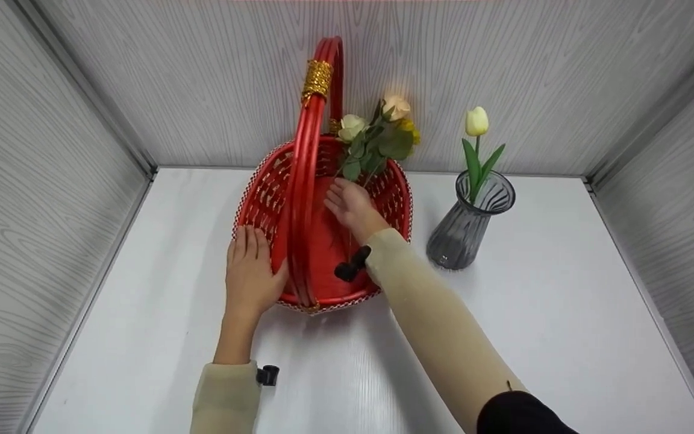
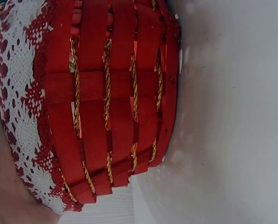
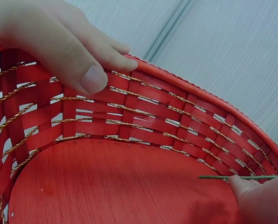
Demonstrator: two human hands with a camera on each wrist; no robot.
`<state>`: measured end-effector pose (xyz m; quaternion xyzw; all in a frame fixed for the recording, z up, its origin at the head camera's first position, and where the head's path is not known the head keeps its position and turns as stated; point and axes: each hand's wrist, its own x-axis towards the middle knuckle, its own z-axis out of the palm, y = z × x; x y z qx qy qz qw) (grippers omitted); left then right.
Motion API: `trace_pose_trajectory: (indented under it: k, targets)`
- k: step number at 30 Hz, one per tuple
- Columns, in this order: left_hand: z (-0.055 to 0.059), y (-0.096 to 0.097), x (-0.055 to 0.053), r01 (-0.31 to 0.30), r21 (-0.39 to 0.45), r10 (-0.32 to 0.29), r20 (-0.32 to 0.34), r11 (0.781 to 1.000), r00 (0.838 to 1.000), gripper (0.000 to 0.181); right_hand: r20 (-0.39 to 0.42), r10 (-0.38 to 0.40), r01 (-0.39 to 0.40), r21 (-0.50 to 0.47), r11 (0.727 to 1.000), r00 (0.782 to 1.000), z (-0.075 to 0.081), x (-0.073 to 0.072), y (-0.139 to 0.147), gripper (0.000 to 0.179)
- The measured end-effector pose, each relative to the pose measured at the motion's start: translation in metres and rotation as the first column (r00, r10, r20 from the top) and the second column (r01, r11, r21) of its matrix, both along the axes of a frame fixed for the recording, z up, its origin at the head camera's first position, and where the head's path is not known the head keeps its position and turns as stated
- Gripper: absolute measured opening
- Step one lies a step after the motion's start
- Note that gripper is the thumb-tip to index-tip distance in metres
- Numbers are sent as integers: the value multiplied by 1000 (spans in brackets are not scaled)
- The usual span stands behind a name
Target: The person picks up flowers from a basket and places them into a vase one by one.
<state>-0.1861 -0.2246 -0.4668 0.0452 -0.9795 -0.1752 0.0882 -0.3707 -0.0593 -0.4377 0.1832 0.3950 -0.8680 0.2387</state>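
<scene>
A bunch of artificial roses with pale cream heads and green leaves (image 1: pixel 377 135) leans against the far wall of a red woven basket with a tall hooped handle (image 1: pixel 299 199), which stands on the white table (image 1: pixel 564 313). The right hand (image 1: pixel 352 205) reaches inside the basket; the wrist view shows its fingertips pinching a thin green stem (image 3: pixel 237 177) low above the red floor. The left hand (image 1: pixel 250 271) lies flat against the basket's near left wall, fingers straight, steadying it, thumb on the rim.

I judge the step in hand to be handling the stems in the basket; the next move calls for a firm pinch and a careful path past the handle.

Counted: one basket, three rose heads as far as I can see, one ribbed grey glass vase (image 1: pixel 469 223) well to the right, holding one white tulip (image 1: pixel 477 123).
</scene>
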Motion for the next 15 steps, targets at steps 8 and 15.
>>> trace_pose_trajectory:
  k: [8, 15]
  targets:
    - [2, 2, 1, 3, -6, -3, 11, 1000, 1000, 78, 6, -18, 18, 9, 1000, 1000, -3, -4, -3, 53]
    - [2, 0, 0, -1, -6, 1, 10, 1000, 1000, 78, -12, -52, 52, 23, 998, 999, -4, -3, -7, 50]
